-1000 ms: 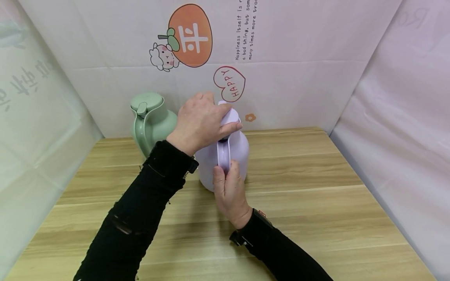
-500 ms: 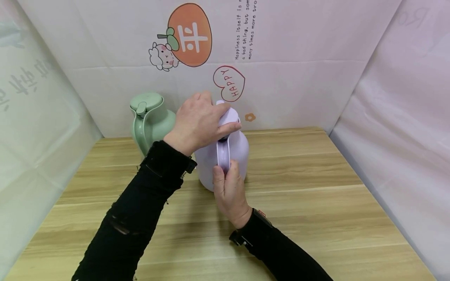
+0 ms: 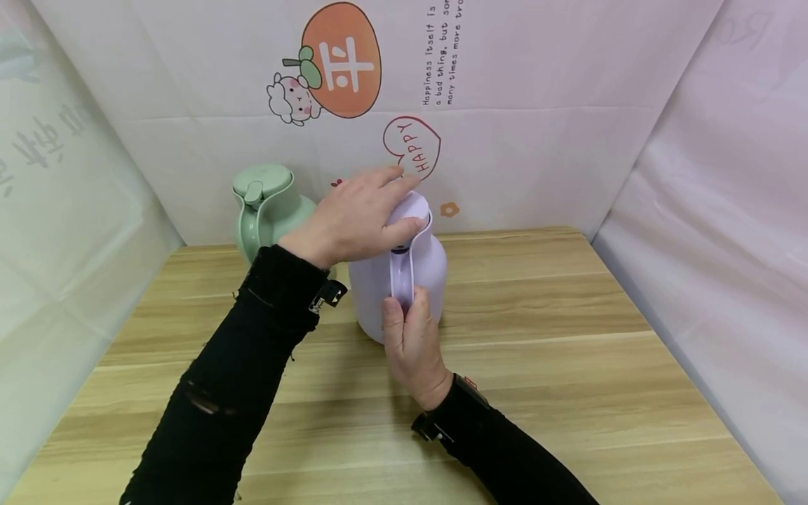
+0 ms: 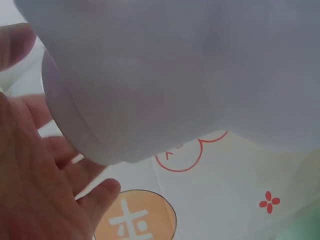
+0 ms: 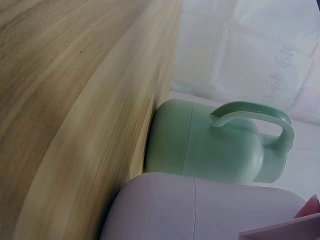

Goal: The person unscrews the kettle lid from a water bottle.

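Purple jug [image 3: 371,298]: upright, toward the bench [image 3: 568,351]'s far edge
Left grip [image 3: 355,214]: released, spread at the lid [image 3: 410,205]
Right grip [image 3: 413,351]: grasping the handle [image 3: 401,275], near side
Green jug [image 3: 293,219]: farther left

On the white back cloth [image 3: 536,147], sideways black print [image 3: 440,59] reads "Happiness itself is", "a bad thing, but", "many times more", then is cut off. A red heart [image 3: 412,144] says "HAPPY"; an orange fruit [image 3: 341,59] bears a white Chinese character [image 3: 346,64]. Faint lettering [image 3: 45,144] on the side cloths [image 3: 69,245] is illegible.
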The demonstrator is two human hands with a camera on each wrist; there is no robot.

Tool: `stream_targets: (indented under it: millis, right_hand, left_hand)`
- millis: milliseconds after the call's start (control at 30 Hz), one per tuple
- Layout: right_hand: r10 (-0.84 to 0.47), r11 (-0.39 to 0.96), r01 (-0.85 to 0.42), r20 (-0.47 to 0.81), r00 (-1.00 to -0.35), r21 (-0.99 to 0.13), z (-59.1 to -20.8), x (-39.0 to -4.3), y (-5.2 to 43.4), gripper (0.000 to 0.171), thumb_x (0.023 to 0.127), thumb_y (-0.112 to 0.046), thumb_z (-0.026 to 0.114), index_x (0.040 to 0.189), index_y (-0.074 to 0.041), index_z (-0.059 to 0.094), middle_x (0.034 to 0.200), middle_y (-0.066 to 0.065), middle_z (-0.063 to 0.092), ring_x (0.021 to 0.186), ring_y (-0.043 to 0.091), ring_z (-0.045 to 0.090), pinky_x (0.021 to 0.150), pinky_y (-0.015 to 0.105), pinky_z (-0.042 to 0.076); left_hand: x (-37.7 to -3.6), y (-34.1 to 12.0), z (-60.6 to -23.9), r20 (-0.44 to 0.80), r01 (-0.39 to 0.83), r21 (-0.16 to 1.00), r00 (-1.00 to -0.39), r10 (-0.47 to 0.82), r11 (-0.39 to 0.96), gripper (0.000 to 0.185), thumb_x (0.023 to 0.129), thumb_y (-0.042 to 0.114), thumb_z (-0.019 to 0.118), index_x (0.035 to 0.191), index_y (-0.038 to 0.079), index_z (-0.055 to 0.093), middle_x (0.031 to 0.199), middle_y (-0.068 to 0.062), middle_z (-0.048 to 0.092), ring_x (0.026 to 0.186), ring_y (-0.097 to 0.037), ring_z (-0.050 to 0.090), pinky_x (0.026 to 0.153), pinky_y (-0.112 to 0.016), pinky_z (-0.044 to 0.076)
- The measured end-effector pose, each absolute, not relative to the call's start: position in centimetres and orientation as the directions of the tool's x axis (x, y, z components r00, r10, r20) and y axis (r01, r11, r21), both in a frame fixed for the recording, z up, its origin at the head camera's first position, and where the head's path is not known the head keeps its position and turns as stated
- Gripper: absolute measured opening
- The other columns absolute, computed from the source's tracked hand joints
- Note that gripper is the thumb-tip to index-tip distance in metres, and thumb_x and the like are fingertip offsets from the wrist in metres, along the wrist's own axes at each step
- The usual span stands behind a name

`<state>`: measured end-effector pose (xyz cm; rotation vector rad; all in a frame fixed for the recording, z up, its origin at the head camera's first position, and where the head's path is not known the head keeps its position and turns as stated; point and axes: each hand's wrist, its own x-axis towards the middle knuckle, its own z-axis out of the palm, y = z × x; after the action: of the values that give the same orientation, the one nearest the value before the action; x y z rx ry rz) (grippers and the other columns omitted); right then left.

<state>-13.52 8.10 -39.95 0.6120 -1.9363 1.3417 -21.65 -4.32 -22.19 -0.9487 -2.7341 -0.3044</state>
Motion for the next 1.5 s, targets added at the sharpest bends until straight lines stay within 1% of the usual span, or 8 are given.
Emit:
stream_targets:
  millis: [167,333,667,800,967,1133,1233,1500]
  right_hand:
    - [0.010,0.357,-0.709,0.762,-0.648,-0.608,-39.96,-13.51,8.12,0.045,0.114,-0.040,0.035,0.120,0.004,0.046,0.078,0.005,0.056,0.066,0.015,0.056,0.060,0.027,0.046]
    - [0.013,0.359,-0.711,0.765,-0.644,-0.605,-40.03,-13.58,8.09,0.045,0.114,-0.039,0.035,0.120,0.004,0.047,0.078,0.005,0.057,0.066,0.015,0.056,0.060,0.027,0.047]
    - [0.011,0.365,-0.707,0.762,-0.648,-0.606,-39.90,-13.52,8.07,0.046,0.114,-0.041,0.035,0.120,0.004,0.045,0.078,0.005,0.056,0.067,0.015,0.056,0.061,0.028,0.047]
    - [0.007,0.361,-0.705,0.758,-0.652,-0.610,-39.82,-13.49,8.07,0.047,0.114,-0.041,0.034,0.120,0.004,0.045,0.078,0.005,0.056,0.068,0.015,0.056,0.062,0.028,0.047]
    - [0.006,0.360,-0.708,0.761,-0.649,-0.607,-39.84,-13.47,8.09,0.047,0.114,-0.041,0.034,0.120,0.004,0.045,0.078,0.005,0.056,0.067,0.015,0.056,0.061,0.028,0.047]
    - [0.005,0.359,-0.710,0.762,-0.648,-0.606,-39.85,-13.46,8.12,0.047,0.114,-0.041,0.034,0.120,0.005,0.045,0.077,0.005,0.056,0.066,0.015,0.056,0.060,0.028,0.046]
    - [0.005,0.356,-0.709,0.760,-0.650,-0.609,-39.84,-13.45,8.12,0.047,0.114,-0.041,0.034,0.120,0.005,0.045,0.077,0.005,0.056,0.067,0.015,0.056,0.060,0.028,0.046]
    - [0.010,0.359,-0.707,0.760,-0.650,-0.609,-39.84,-13.49,8.11,0.045,0.114,-0.041,0.035,0.118,0.003,0.046,0.076,0.005,0.057,0.065,0.015,0.056,0.059,0.027,0.046]
  left_hand:
    - [-21.83,-4.67,-22.15,0.258,0.674,0.116,-0.730,0.633,0.730,0.062,0.098,0.039,0.043,0.157,0.020,0.048,0.159,-0.004,0.050,0.145,-0.025,0.047,0.120,-0.047,0.034]
    - [-21.80,-4.57,-22.08,0.227,0.659,0.095,-0.744,0.628,0.746,0.062,0.096,0.037,0.040,0.155,0.021,0.050,0.158,0.000,0.051,0.145,-0.021,0.047,0.121,-0.047,0.031]
    - [-21.58,-4.47,-21.95,0.238,0.647,0.048,-0.747,0.621,0.761,0.055,0.103,0.043,0.043,0.153,0.024,0.053,0.154,-0.001,0.055,0.142,-0.024,0.051,0.120,-0.051,0.032]
    - [-21.57,-4.40,-21.96,0.263,0.646,0.028,-0.741,0.618,0.763,0.052,0.104,0.047,0.046,0.151,0.025,0.056,0.150,-0.001,0.059,0.134,-0.027,0.057,0.117,-0.054,0.036]
    - [-21.62,-4.30,-22.14,0.297,0.646,0.010,-0.731,0.615,0.763,0.051,0.104,0.050,0.049,0.146,0.025,0.060,0.144,-0.001,0.064,0.123,-0.027,0.061,0.107,-0.046,0.042]
    - [-21.72,-4.10,-22.32,0.314,0.625,0.008,-0.742,0.592,0.780,0.052,0.102,0.055,0.051,0.142,0.025,0.064,0.135,-0.002,0.067,0.121,-0.026,0.060,0.111,-0.046,0.041]
    - [-21.80,-4.02,-22.39,0.334,0.621,0.005,-0.740,0.584,0.784,0.051,0.101,0.056,0.054,0.139,0.024,0.066,0.125,-0.005,0.068,0.112,-0.026,0.061,0.106,-0.047,0.044]
    - [-21.86,-3.90,-22.53,0.344,0.602,0.030,-0.756,0.558,0.798,0.055,0.099,0.062,0.054,0.137,0.025,0.066,0.107,-0.006,0.062,0.092,-0.024,0.057,0.081,-0.044,0.047]
